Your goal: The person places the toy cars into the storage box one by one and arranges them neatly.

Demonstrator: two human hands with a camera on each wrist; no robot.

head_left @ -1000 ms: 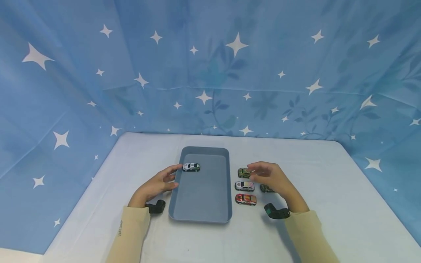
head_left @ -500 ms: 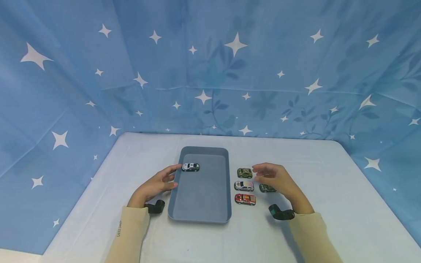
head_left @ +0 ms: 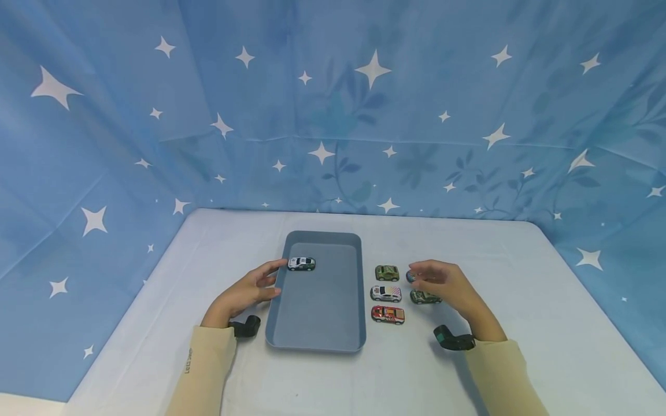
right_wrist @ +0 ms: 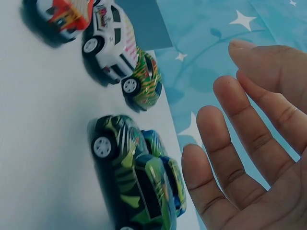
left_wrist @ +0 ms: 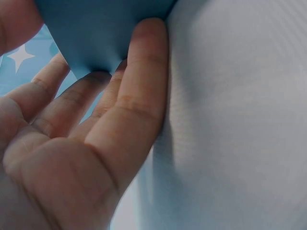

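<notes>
My left hand [head_left: 250,294] rests against the left side of a blue-grey tray [head_left: 317,348], fingers fairly straight. In the left wrist view, several fingertips touch the tray's outer wall [left_wrist: 96,33]. Inside the tray, a white and dark toy car [head_left: 302,264] sits near the index fingertip. My right hand [head_left: 439,280] hovers with slightly bent, spread fingers and nothing between them. Just under it are a dark green camouflage toy car [head_left: 425,297] and a bluish toy car [head_left: 410,277], mostly hidden by the fingers.
Left of the right hand, a green camouflage car [head_left: 387,273], a white patterned car [head_left: 386,293] and a red car [head_left: 388,315] stand in a column beside the tray. A white table [head_left: 322,384] bears everything. Behind it hangs a blue star-patterned curtain [head_left: 291,110].
My right hand has drawn right, away from the green camouflage car, which now shows fully. The bluish car has come into sight under the fingers. The left hand has stayed at the tray.
</notes>
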